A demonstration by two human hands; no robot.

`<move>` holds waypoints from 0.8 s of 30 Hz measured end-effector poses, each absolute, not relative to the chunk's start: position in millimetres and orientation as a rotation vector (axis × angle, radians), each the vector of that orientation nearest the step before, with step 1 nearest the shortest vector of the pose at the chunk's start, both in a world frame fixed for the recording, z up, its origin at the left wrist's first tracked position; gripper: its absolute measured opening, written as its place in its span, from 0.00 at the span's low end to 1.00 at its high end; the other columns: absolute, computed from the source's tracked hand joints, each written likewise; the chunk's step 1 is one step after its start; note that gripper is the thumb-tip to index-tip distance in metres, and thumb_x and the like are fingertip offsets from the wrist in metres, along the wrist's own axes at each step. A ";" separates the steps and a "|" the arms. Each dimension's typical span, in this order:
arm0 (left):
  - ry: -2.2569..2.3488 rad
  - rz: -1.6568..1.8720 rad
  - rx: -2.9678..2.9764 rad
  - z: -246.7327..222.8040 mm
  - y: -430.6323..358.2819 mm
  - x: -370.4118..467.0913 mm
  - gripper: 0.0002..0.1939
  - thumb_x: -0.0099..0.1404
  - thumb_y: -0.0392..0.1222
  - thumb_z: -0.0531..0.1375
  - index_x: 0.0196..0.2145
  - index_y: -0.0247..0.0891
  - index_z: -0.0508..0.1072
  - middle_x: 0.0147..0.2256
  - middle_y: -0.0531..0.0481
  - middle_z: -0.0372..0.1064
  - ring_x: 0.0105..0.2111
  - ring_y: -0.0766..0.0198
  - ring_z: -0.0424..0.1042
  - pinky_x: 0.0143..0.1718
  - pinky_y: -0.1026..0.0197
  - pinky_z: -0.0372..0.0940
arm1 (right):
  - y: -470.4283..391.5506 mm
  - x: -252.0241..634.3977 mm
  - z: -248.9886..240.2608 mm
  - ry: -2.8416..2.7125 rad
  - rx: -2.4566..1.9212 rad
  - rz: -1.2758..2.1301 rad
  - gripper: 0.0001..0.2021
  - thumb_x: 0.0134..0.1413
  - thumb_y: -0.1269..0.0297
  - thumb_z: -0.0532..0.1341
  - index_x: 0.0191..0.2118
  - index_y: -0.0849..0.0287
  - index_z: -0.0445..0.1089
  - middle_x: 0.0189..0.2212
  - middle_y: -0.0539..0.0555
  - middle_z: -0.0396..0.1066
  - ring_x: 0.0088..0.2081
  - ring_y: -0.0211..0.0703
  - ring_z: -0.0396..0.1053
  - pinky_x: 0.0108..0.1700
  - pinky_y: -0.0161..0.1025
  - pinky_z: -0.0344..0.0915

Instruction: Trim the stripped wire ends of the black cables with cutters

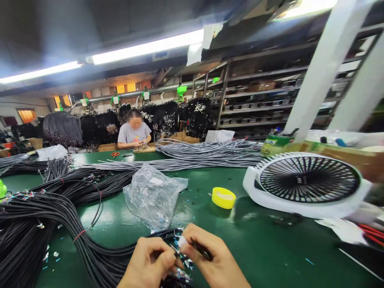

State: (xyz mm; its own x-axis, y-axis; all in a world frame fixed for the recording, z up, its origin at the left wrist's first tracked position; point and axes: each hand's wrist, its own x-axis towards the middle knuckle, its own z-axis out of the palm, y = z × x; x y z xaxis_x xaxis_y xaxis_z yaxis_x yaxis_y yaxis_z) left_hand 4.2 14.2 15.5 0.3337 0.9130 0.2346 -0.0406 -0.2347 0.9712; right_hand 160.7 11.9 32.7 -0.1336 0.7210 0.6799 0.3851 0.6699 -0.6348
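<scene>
My left hand [153, 264] is closed, thumb against fingers, around the stripped end of a black cable at the front edge of the table. Close beside it, my right hand [211, 256] is closed too. A small dark tool [201, 249] lies across its palm, partly hidden by the fingers, so its kind is unclear. At its fingertips shows a small white piece [182, 241]. Cable ends with white and blue wires [187, 264] lie under both hands. The bundle of black cables [99, 256] runs in from the left, tied with a red band [79, 235].
A clear plastic bag [154, 196] lies ahead, with a yellow round tub [223, 198] right of it. A white fan [306, 184] rests at the right. Grey cables [204, 154] cross the table's far side, near orange-handled scissors [115, 154] and a seated person [134, 134].
</scene>
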 end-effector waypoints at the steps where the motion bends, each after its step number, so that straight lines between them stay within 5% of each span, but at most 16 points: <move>1: 0.823 1.130 1.484 17.3 15.1 4.1 0.31 0.53 0.69 0.58 0.21 0.34 0.68 0.18 0.56 0.57 0.17 0.72 0.51 0.19 0.68 0.50 | 15.2 156.0 33.9 -1.747 -0.906 0.361 0.22 0.62 0.53 0.54 0.19 0.58 0.62 0.17 0.46 0.60 0.20 0.36 0.61 0.21 0.31 0.59; 5: 0.945 1.374 1.545 17.4 18.1 5.4 0.28 0.56 0.67 0.57 0.21 0.38 0.60 0.20 0.58 0.51 0.21 0.69 0.52 0.23 0.67 0.53 | 20.9 141.2 33.1 -1.726 -0.935 0.262 0.18 0.63 0.62 0.53 0.20 0.57 0.58 0.17 0.45 0.57 0.18 0.35 0.58 0.19 0.29 0.57; 8: 1.192 1.612 1.879 10.7 17.6 7.9 0.17 0.67 0.48 0.53 0.22 0.38 0.62 0.21 0.54 0.58 0.22 0.66 0.59 0.25 0.65 0.54 | 15.0 138.6 26.0 -1.754 -0.903 0.153 0.13 0.59 0.69 0.54 0.23 0.57 0.64 0.20 0.47 0.61 0.20 0.37 0.60 0.21 0.31 0.58; 10: 1.284 1.688 2.191 7.7 16.3 9.0 0.12 0.65 0.34 0.50 0.24 0.38 0.65 0.23 0.51 0.62 0.23 0.65 0.63 0.25 0.64 0.55 | 10.4 140.5 21.4 -1.788 -0.892 0.113 0.09 0.54 0.72 0.54 0.27 0.58 0.69 0.22 0.50 0.65 0.21 0.39 0.63 0.22 0.33 0.59; 13: 1.204 1.615 2.533 9.3 14.7 7.9 0.12 0.58 0.27 0.49 0.24 0.38 0.67 0.21 0.50 0.63 0.20 0.64 0.64 0.22 0.64 0.53 | 12.1 147.2 21.2 -1.802 -0.970 0.164 0.09 0.50 0.73 0.54 0.25 0.57 0.69 0.23 0.51 0.67 0.20 0.39 0.64 0.22 0.33 0.58; 19: 0.926 1.437 2.080 15.0 13.7 2.1 0.07 0.60 0.34 0.59 0.24 0.36 0.71 0.23 0.52 0.66 0.24 0.66 0.66 0.26 0.68 0.58 | 34.1 170.7 26.7 -1.679 -1.122 0.430 0.13 0.55 0.62 0.56 0.20 0.57 0.62 0.14 0.45 0.59 0.17 0.37 0.61 0.19 0.31 0.59; 24: 0.968 1.436 1.615 10.4 14.2 6.3 0.21 0.60 0.57 0.61 0.23 0.34 0.73 0.22 0.53 0.63 0.23 0.67 0.63 0.24 0.68 0.57 | 16.6 171.6 28.3 -1.657 -1.090 0.507 0.04 0.51 0.67 0.59 0.26 0.57 0.68 0.24 0.48 0.66 0.23 0.38 0.64 0.24 0.30 0.63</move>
State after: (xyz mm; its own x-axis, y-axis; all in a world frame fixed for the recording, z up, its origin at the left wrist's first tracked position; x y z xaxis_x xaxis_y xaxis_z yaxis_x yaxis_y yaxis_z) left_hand 6.3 14.2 10.4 0.0827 0.9021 0.4235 0.0547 -0.4285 0.9019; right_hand 171.6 16.6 28.3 -0.0448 0.8486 0.5271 0.4087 0.4970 -0.7655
